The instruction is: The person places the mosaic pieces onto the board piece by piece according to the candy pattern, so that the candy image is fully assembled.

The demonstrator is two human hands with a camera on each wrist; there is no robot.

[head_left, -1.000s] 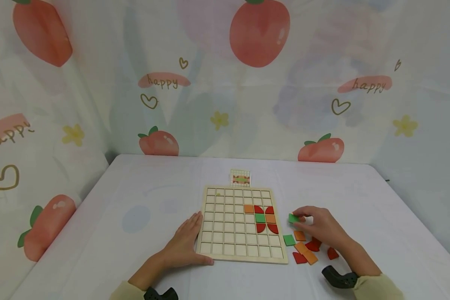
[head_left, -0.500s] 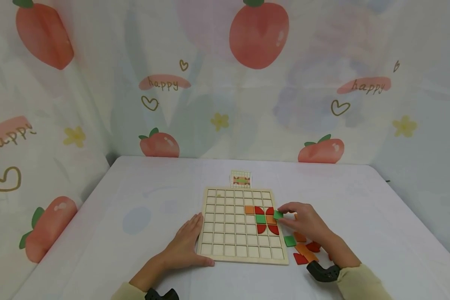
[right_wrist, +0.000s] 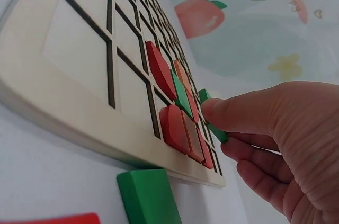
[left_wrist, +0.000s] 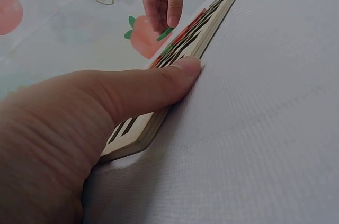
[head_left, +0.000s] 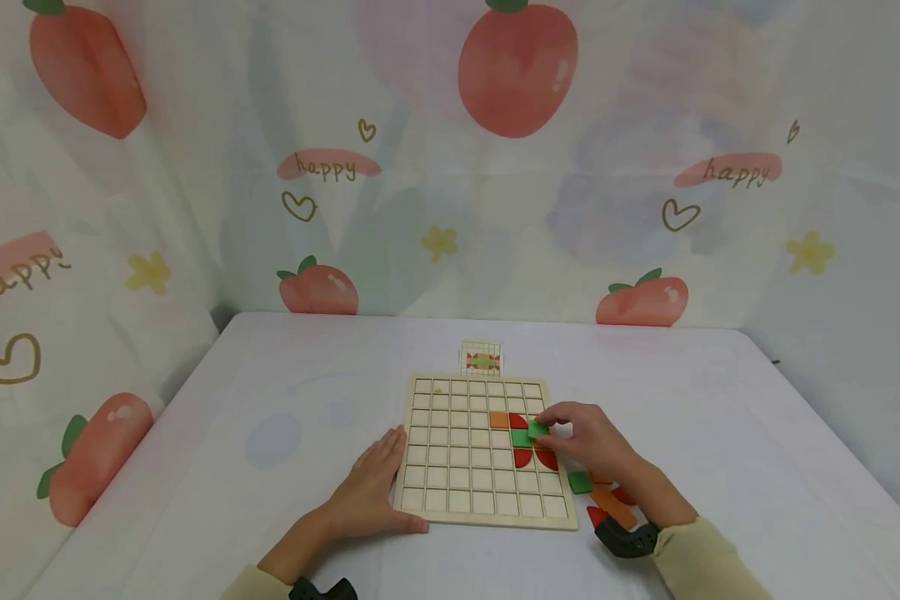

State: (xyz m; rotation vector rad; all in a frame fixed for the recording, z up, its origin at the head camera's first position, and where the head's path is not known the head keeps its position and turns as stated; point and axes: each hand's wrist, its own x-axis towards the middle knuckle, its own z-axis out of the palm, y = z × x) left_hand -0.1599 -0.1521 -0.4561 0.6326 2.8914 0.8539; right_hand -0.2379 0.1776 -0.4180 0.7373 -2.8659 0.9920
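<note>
Between thumb and fingertips, my right hand [head_left: 591, 437] pinches a green square tile [head_left: 537, 430], seen edge-on in the right wrist view. It hovers over the right side of a wooden grid board [head_left: 458, 480]. Around it in the grid lie red rounded tiles [head_left: 522, 458], another green tile [head_left: 521, 438] and an orange tile [head_left: 498, 420] further left. The held tile and fingers cover part of this group in the head view. My left hand [head_left: 371, 492] rests at the board's near left corner, fingers straight along the left side, thumb [left_wrist: 159, 87] against the front edge.
Right of the board lie a loose green tile [head_left: 581, 482], orange tiles [head_left: 612, 505] and red tiles [head_left: 596, 517], partly hidden by the right forearm. A small pattern card [head_left: 482, 359] stands behind the board. A printed curtain [head_left: 495, 208] closes off the table's back.
My right hand has carried the green tile leftward from above the loose tiles to over the board's right columns. The left hand and board have stayed put.
</note>
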